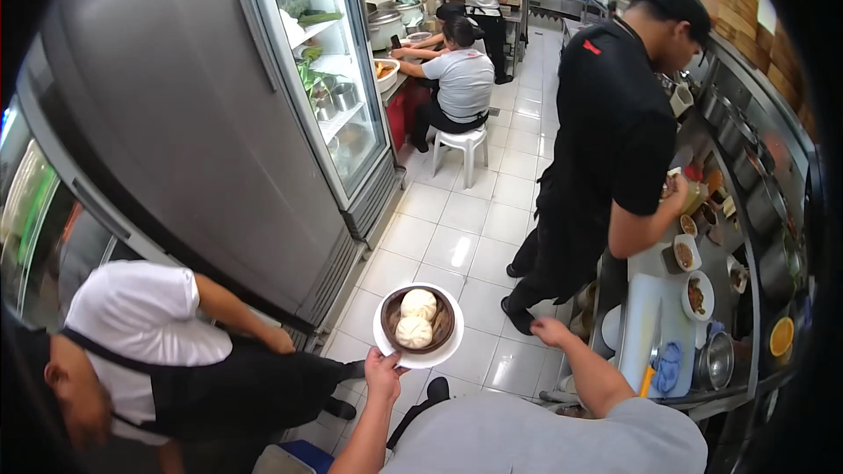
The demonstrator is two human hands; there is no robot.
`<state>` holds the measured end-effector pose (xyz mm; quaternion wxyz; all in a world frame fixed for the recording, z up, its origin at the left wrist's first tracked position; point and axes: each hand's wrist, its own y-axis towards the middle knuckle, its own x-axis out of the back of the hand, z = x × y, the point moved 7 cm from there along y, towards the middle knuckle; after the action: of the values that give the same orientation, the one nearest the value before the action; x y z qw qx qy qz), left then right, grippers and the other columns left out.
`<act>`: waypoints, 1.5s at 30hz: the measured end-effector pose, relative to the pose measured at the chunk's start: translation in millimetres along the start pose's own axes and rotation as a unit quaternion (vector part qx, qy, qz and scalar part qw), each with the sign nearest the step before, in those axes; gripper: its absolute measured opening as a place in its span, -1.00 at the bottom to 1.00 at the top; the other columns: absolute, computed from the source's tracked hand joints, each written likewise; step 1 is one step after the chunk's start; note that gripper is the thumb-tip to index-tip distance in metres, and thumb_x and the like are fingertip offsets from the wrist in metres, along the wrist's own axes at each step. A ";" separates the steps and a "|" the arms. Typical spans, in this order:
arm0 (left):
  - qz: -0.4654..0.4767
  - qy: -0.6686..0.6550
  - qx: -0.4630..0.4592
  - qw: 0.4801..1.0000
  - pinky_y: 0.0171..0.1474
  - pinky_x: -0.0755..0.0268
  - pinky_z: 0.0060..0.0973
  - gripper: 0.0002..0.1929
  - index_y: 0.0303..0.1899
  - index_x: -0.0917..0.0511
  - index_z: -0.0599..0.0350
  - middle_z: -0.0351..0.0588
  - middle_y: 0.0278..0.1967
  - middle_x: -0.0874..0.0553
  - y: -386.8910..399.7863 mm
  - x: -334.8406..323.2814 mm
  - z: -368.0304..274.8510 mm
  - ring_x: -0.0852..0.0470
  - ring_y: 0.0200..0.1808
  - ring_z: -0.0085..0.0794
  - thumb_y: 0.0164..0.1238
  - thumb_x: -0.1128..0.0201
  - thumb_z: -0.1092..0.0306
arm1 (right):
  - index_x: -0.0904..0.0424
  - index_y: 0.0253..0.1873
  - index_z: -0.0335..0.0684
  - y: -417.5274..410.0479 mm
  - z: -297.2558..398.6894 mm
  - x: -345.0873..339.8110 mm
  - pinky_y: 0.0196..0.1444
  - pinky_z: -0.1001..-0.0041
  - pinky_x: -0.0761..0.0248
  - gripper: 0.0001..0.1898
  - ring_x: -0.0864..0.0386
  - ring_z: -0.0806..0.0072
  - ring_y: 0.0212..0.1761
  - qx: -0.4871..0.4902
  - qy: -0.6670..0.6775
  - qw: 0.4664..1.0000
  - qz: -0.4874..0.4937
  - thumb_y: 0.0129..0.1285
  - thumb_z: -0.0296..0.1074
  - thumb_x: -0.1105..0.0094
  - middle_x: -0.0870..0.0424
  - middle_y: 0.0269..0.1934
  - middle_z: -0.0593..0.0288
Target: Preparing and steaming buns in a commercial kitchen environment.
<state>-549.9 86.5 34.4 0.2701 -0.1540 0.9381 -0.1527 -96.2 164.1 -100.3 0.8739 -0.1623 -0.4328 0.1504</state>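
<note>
My left hand (384, 374) grips the near rim of a white plate (440, 361), its thumb on top. On that plate rests a round dark-brown steamer basket (450, 319). Two pale steamed buns (416, 319) with pleated tops lie in the basket, one behind the other, beside a brown strip at its right side. The plate is held above the tiled floor. Out to the right, my right hand (552, 332) hangs near the dark shoe of a co-worker, its fingers loosely curled together and nothing visible in them.
A co-worker in black (606, 118) stands at the steel counter (642, 263) on the right, where a cutting board (642, 316), a knife and bowls lie. Another person (151, 322) leans in at left beside the grey refrigerator (197, 118). Ahead, someone sits on a white stool (464, 141).
</note>
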 end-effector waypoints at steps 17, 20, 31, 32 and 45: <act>0.089 -0.006 0.021 0.996 -0.22 -0.76 -0.35 -0.78 -0.05 -0.47 0.11 -0.03 -0.13 -0.72 392.4 -206.9 -114.8 -0.77 -0.18 -0.33 0.36 -0.17 0.63 | -0.75 0.05 -0.19 70.2 -61.2 -5.7 0.02 0.26 -0.51 -0.67 -0.67 0.35 -0.05 -0.071 0.297 0.945 0.113 0.37 -0.10 -0.23 -0.76 -0.15 0.15; 0.121 0.014 0.044 0.992 -0.21 -0.76 -0.35 -0.74 0.02 -0.48 0.11 -0.04 -0.15 -0.74 448.7 -240.9 -108.0 -0.79 -0.19 -0.32 0.36 -0.17 0.63 | -0.69 -0.03 -0.27 248.8 -47.4 -0.3 -0.16 0.21 -0.51 -0.54 -0.64 0.27 -0.26 -0.127 0.169 0.961 0.178 0.41 0.08 -0.14 -0.72 -0.28 0.06; 0.178 0.097 0.101 0.974 -0.29 -0.79 -0.34 -0.81 -0.08 -0.45 0.18 0.02 -0.17 -0.75 644.9 -357.5 -109.4 -0.80 -0.24 -0.32 0.35 -0.22 0.62 | -0.62 0.20 -0.26 496.0 94.1 243.0 0.01 0.35 -0.54 -0.57 -0.71 0.26 -0.08 -0.114 0.270 0.951 -0.103 0.39 -0.09 -0.24 -0.76 -0.09 0.00; 0.198 0.112 0.116 0.967 -0.29 -0.79 -0.34 -0.81 -0.08 -0.45 0.18 0.02 -0.17 -0.75 663.9 -376.8 -103.5 -0.80 -0.24 -0.31 0.35 -0.22 0.62 | -0.62 0.20 -0.28 485.9 87.0 250.3 -0.02 0.37 -0.54 -0.59 -0.70 0.33 -0.11 -0.138 0.300 0.936 -0.117 0.39 -0.14 -0.24 -0.75 -0.11 0.04; 0.365 0.090 0.196 0.905 -0.22 -0.74 -0.28 -0.83 -0.11 -0.42 0.12 -0.07 -0.18 -0.72 837.8 -730.6 7.5 -0.76 -0.24 -0.33 0.39 -0.19 0.61 | -0.56 0.21 -0.36 408.4 91.9 337.8 -0.06 0.49 -0.53 -0.64 -0.67 0.53 -0.12 -0.289 0.566 0.716 -0.287 0.47 -0.25 -0.20 -0.71 -0.14 0.21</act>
<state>-129.4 1115.4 54.4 0.2460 0.2701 0.9001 -0.2373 -24.1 682.8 22.3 0.8674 -0.3298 0.0949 -0.3602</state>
